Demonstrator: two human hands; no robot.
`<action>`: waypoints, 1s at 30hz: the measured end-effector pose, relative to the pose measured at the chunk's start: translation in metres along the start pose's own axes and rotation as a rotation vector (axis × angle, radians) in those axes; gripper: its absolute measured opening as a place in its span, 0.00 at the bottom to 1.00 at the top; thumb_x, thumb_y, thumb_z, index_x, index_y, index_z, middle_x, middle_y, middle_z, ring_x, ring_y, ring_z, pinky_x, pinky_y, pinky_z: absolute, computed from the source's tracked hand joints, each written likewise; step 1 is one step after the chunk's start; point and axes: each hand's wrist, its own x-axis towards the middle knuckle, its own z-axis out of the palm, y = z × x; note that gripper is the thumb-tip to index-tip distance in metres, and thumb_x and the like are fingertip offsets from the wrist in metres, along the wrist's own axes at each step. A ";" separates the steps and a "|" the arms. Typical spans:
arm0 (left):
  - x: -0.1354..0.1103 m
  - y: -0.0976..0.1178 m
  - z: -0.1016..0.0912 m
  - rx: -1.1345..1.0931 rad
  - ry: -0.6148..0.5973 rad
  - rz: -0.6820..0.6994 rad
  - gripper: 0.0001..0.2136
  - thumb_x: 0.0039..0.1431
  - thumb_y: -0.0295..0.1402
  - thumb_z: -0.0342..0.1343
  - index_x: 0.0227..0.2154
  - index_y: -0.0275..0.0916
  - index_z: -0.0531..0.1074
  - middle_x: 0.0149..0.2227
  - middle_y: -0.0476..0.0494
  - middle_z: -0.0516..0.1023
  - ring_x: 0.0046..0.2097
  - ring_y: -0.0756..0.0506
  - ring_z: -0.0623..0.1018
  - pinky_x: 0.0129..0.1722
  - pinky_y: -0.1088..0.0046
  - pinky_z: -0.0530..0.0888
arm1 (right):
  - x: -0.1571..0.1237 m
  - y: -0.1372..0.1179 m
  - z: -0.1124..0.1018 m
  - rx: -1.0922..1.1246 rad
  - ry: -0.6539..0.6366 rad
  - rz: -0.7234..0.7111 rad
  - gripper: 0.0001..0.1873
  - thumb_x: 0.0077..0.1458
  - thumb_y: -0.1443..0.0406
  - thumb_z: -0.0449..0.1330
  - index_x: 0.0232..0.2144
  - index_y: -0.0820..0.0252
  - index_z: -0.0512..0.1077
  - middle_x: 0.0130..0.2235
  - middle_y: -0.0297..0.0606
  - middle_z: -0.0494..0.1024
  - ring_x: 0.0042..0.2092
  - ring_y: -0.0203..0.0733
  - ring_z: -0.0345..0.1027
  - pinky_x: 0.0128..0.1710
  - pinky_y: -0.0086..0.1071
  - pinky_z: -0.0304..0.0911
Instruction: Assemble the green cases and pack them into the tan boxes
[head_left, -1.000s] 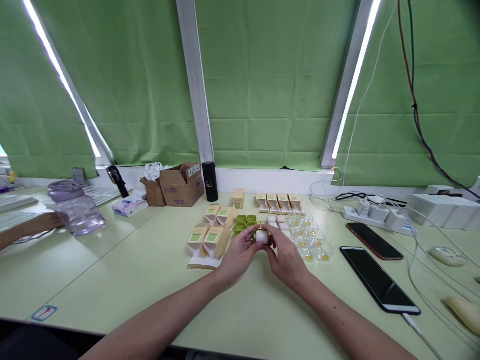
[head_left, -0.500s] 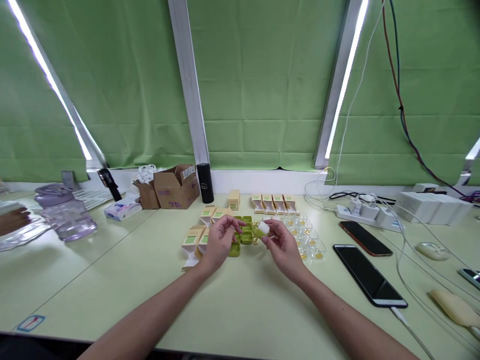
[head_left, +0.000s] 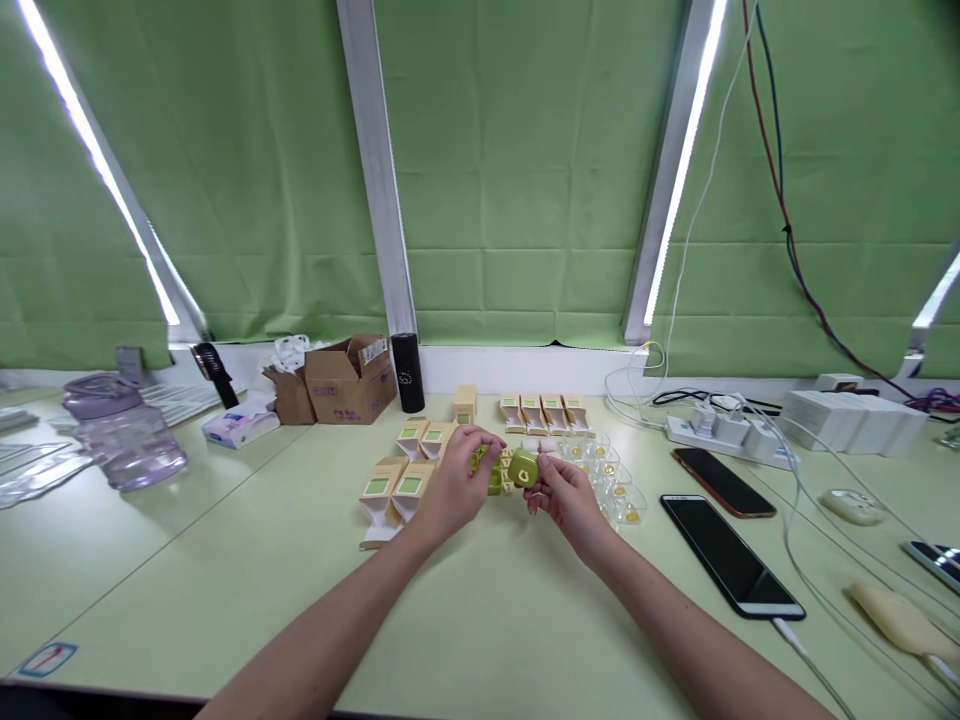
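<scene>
My right hand [head_left: 566,495] grips a small, rounded green case [head_left: 523,468] between thumb and fingers. A pale outlined mark shows on its face. Just left of it, my left hand [head_left: 463,478] is closed, thumb and forefinger drawn together; whatever may be between them is too small to make out. Beneath and behind these fingers lie green open cases [head_left: 495,482], partly hidden. Small yellowish pieces [head_left: 508,462] lie between the hands. Clear plastic holders with yellow centres [head_left: 611,470] stand in rows beside my right hand.
Open cardboard boxes with green labels [head_left: 379,490] stand left of my left hand, with more small boxes [head_left: 553,412] at the back. A black cylinder [head_left: 407,372] and brown carton [head_left: 349,385] stand behind. Phones [head_left: 727,550], cables and a power strip [head_left: 727,440] lie right.
The case in my right hand has turned from its white side to its green face. My left hand's fingers have drawn together and reach further right. The view has shifted slightly.
</scene>
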 end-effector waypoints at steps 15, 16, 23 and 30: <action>-0.022 -0.011 0.017 0.156 -0.166 0.154 0.25 0.63 0.30 0.64 0.63 0.45 0.72 0.55 0.35 0.75 0.60 0.33 0.68 0.60 0.48 0.72 | -0.004 -0.001 -0.001 -0.041 -0.023 0.051 0.33 0.46 0.37 0.71 0.30 0.61 0.75 0.24 0.39 0.79 0.25 0.40 0.70 0.23 0.31 0.61; -0.021 -0.011 0.017 0.114 -0.147 0.117 0.24 0.62 0.30 0.65 0.61 0.45 0.74 0.54 0.36 0.76 0.60 0.33 0.69 0.61 0.49 0.71 | -0.005 -0.002 -0.001 -0.048 -0.016 0.040 0.32 0.46 0.37 0.71 0.30 0.60 0.76 0.25 0.39 0.79 0.25 0.40 0.70 0.24 0.31 0.61; -0.013 -0.008 0.019 -0.190 -0.059 -0.282 0.15 0.56 0.42 0.70 0.42 0.40 0.82 0.43 0.39 0.82 0.46 0.38 0.78 0.44 0.64 0.74 | -0.005 -0.006 -0.006 -0.171 0.025 0.027 0.34 0.47 0.35 0.68 0.29 0.60 0.77 0.24 0.40 0.79 0.25 0.38 0.66 0.24 0.29 0.55; -0.011 -0.019 0.022 -0.547 -0.071 -0.513 0.27 0.52 0.59 0.67 0.31 0.35 0.81 0.25 0.47 0.74 0.27 0.50 0.69 0.28 0.73 0.65 | 0.003 -0.032 -0.021 -0.293 0.209 -0.094 0.30 0.42 0.39 0.72 0.29 0.61 0.79 0.22 0.36 0.76 0.23 0.36 0.63 0.22 0.29 0.52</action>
